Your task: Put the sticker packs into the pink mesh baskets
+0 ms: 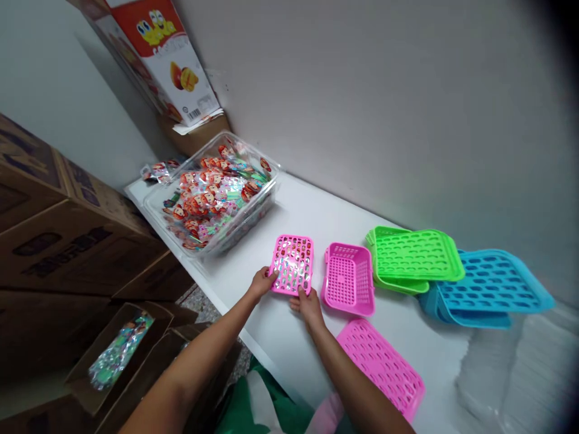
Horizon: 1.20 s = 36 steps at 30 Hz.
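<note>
A small pink basket with a slotted lid [293, 265] is on the white table, with colourful packets showing through the holes of the lid. My left hand [262, 283] grips its left edge, thumb on top. At the front edge my right hand [310, 306] holds it too, the thumb on the lid and the other fingers lower down. Just right of it stands an open magenta basket [348, 280] with nothing inside. A loose pink perforated lid [382, 364] lies nearer to me, partly hidden by my right forearm.
A clear plastic tub [239, 220] full of cartoon-printed packets stands at the back left. Green baskets with a lid [414, 253] and blue ones [493, 280] sit on the right, near clear plastic [511, 367]. Cardboard cartons [67, 241] line the left. A fruit-printed box [172, 66] rises behind.
</note>
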Tool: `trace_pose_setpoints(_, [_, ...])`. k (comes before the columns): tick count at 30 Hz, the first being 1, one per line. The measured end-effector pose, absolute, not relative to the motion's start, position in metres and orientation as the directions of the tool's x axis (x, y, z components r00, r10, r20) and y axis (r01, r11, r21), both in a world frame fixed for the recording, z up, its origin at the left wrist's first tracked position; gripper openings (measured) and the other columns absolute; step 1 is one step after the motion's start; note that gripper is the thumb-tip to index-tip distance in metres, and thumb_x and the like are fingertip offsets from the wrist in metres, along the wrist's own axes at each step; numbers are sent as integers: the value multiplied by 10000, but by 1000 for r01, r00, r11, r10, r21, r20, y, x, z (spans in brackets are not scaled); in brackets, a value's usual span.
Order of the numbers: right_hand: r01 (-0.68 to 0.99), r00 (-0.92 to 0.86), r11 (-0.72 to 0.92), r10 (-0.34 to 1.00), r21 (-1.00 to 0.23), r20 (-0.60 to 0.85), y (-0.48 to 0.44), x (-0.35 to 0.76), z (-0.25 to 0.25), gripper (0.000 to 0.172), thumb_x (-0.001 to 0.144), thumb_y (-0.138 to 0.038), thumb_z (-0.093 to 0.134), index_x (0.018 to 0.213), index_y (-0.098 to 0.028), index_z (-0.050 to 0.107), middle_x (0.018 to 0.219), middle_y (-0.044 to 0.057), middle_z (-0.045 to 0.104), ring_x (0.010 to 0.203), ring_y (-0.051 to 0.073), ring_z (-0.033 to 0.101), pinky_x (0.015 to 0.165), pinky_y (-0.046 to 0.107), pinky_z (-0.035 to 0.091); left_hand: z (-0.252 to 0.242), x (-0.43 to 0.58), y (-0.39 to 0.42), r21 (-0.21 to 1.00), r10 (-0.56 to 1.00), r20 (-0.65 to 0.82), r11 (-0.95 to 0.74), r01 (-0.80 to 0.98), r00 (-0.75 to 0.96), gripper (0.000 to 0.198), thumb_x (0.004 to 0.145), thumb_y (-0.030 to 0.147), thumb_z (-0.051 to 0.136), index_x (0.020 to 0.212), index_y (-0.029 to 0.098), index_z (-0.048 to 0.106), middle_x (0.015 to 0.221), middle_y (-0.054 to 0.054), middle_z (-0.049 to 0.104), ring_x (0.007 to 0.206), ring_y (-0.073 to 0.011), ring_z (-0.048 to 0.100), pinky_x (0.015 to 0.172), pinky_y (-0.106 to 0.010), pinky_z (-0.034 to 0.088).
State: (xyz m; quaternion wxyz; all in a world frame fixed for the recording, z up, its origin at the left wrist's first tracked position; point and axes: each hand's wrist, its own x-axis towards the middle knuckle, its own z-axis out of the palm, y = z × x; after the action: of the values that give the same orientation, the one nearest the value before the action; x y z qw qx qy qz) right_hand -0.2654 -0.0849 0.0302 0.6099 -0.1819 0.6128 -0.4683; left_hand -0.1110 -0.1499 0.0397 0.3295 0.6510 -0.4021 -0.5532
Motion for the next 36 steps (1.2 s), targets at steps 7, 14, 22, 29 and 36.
trace_pose_setpoints(7, [761,-204,266,-767,-591,-608,-168,-230,36,274,853,-284,606,1063,-138,509,1036,117,670,857,206,687,758,289,575,59,-120,-251,928,-909,-356,-371,-32,215,618,811,432,634,1308,134,417,1273,-187,562,1133,-227,579,923,-324,466])
trace_pose_setpoints(14, [719,-66,420,-752,-553,-656,-275,-200,65,403,1017,-390,237,1000,-128,543,982,146,675,813,140,670,611,196,534,56,-97,-247,935,-955,-241,-276,-221,173,509,799,417,634,1208,139,514,1317,-194,533,1096,-249,590,920,-368,463])
trace_pose_setpoints(22, [215,-79,488,-855,-846,-513,-207,-224,93,221,916,-266,490,1012,-97,595,812,41,679,545,99,577,546,190,440,14,-47,-180,798,-891,-454,-404,-447,-5,250,750,309,658,955,168,629,904,-84,696,857,-219,660,807,-349,506])
trace_pose_setpoints(29, [-408,-811,355,-564,-841,156,-40,-341,99,645,825,-492,575,1330,-122,424,1290,159,488,1128,258,494,948,344,410,30,-113,-169,831,-886,-410,-266,-488,-216,207,772,271,617,952,172,649,802,-65,695,808,-211,649,783,-335,496])
trace_pose_setpoints(36, [-383,-676,641,-685,-665,-271,-40,-403,45,573,782,-294,492,1328,-121,468,1050,140,644,919,278,601,829,361,461,67,-142,-89,881,-871,-315,-120,-458,-377,273,747,268,622,1000,180,673,883,-56,712,738,-182,627,706,-286,473])
